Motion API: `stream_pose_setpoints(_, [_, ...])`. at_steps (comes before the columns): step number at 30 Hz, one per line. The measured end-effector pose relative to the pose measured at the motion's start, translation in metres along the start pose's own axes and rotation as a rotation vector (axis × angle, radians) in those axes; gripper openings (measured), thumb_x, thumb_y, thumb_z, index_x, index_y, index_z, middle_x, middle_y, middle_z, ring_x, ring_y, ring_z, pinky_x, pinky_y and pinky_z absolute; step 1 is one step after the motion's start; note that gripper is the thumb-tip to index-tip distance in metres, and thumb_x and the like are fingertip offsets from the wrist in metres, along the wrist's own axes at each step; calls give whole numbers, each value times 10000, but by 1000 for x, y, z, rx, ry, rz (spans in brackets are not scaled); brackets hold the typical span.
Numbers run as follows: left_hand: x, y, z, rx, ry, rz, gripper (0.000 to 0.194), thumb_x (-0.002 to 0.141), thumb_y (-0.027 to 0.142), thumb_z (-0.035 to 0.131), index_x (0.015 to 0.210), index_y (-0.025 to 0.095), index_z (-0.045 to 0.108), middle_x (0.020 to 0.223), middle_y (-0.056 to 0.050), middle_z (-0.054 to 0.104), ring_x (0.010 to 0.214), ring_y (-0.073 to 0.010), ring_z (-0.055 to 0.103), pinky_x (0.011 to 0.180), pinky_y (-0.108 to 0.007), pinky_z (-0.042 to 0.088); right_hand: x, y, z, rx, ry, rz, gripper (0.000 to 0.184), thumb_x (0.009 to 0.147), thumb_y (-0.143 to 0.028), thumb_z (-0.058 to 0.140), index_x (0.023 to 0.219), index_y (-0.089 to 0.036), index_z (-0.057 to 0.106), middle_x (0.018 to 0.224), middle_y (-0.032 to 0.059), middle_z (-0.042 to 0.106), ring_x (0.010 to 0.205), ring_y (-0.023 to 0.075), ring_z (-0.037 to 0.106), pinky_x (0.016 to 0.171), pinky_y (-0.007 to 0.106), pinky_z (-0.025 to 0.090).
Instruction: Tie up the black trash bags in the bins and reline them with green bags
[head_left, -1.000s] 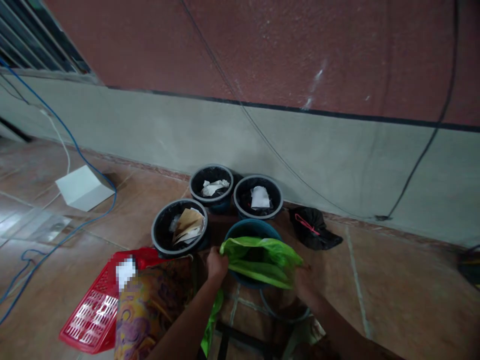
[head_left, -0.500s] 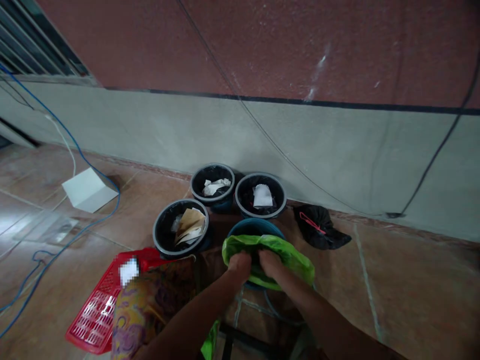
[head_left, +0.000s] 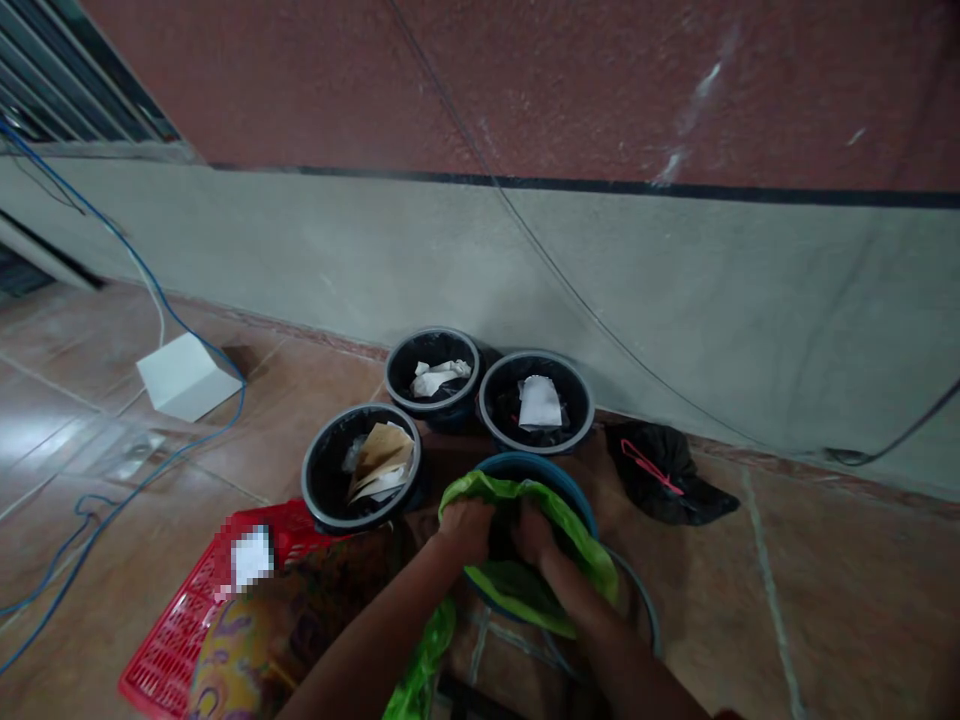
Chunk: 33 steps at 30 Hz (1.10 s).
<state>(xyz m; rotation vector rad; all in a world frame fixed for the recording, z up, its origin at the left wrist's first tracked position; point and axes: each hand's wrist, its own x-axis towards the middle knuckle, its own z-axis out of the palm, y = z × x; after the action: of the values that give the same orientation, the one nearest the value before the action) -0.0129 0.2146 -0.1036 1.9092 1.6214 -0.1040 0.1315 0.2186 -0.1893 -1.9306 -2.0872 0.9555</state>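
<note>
A green plastic bag (head_left: 568, 548) lies draped over the mouth of a blue bin (head_left: 541, 468) on the tiled floor. My left hand (head_left: 464, 527) grips the bag's near left edge with curled fingers. Close beside it, my right hand (head_left: 534, 535) pushes down into the bag's opening, fingers closed on the plastic. Three black-lined bins stand just behind: one with brown and white paper (head_left: 363, 478), one with crumpled white paper (head_left: 433, 370), one with a folded white sheet (head_left: 537, 399).
A red plastic basket (head_left: 191, 620) lies at my left knee. A tied black bag (head_left: 662, 474) rests by the wall at the right. A white box (head_left: 184, 376) and blue cable (head_left: 112, 490) lie on the floor at the left. The grey wall (head_left: 675, 300) runs behind the bins.
My hands came together from the bag's two sides to its middle and now press it down into the blue bin. The view shifted slightly.
</note>
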Motion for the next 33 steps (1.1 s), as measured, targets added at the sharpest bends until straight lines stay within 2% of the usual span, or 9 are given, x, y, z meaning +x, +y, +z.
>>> stream_pose_setpoints(5, [13, 7, -4, 7, 301, -30, 440, 736, 184, 553, 1171, 161, 605, 1191, -155, 591, 1104, -307, 532, 958, -412, 403, -15, 2, -40, -158, 184, 22, 578, 847, -176, 382, 1419, -123, 318, 1443, 147, 375, 1285, 272, 387, 1040, 371, 322])
stream_pose_setpoints(7, [20, 7, 0, 48, 363, -58, 515, 730, 190, 562, 1243, 145, 555, 1322, -161, 499, 1189, -315, 458, 1011, -420, 362, -22, 6, -50, -229, 263, 75, 583, 853, -203, 409, 1426, -150, 315, 1495, 141, 294, 1296, 305, 348, 1038, 428, 299])
stream_pose_setpoints(10, [28, 3, 8, 71, 397, -121, 670, 706, 197, 590, 1359, 196, 442, 1449, -115, 370, 1269, -314, 370, 1048, -444, 325, -23, 13, -54, -282, 325, 149, 546, 865, -269, 443, 1401, -192, 368, 1491, 125, 312, 1285, 334, 335, 1013, 497, 283])
stream_pose_setpoints(13, [33, -4, 12, 62, 384, -204, 739, 715, 230, 590, 1415, 251, 354, 1496, -79, 302, 1320, -320, 303, 1032, -474, 340, -15, 25, -55, -234, 389, 190, 479, 891, -346, 428, 1336, -173, 455, 1387, 144, 452, 1218, 306, 424, 980, 449, 316])
stream_pose_setpoints(17, [38, -9, 15, 23, 300, -214, 816, 687, 212, 606, 1441, 243, 297, 1512, -80, 275, 1331, -319, 302, 1022, -454, 362, -1, 44, -63, -116, 406, 220, 400, 913, -371, 380, 1152, -127, 587, 1082, 141, 645, 999, 236, 576, 852, 328, 384])
stream_pose_setpoints(22, [37, -19, 21, 47, 243, -136, 893, 627, 23, 521, 1462, 194, 254, 1501, -81, 303, 1281, -260, 391, 1055, -343, 337, -6, 64, -69, -135, 441, 113, 209, 867, -262, 445, 904, -167, 628, 920, 78, 655, 850, 176, 582, 736, 272, 379])
stream_pose_setpoints(26, [23, -28, 20, 113, 187, -122, 918, 608, 12, 527, 1464, 194, 249, 1496, -104, 310, 1242, -286, 432, 1021, -383, 366, -20, 56, -72, -165, 497, -33, 201, 883, -227, 420, 849, -170, 609, 986, 83, 644, 930, 179, 561, 780, 262, 380])
stream_pose_setpoints(29, [11, -28, 17, 199, 152, -104, 873, 623, 29, 542, 1440, 232, 311, 1498, -119, 300, 1244, -317, 427, 1009, -453, 359, -10, 32, -76, -125, 418, -108, 261, 918, -269, 386, 908, -174, 629, 1007, 88, 653, 939, 174, 571, 808, 260, 383])
stream_pose_setpoints(33, [5, -23, 15, 252, 146, -86, 890, 624, 43, 566, 1446, 256, 300, 1512, -138, 260, 1314, -335, 346, 1041, -516, 303, 25, -1, -78, -121, 78, -122, 315, 929, -271, 369, 924, -187, 673, 953, 79, 689, 868, 162, 604, 771, 253, 391])
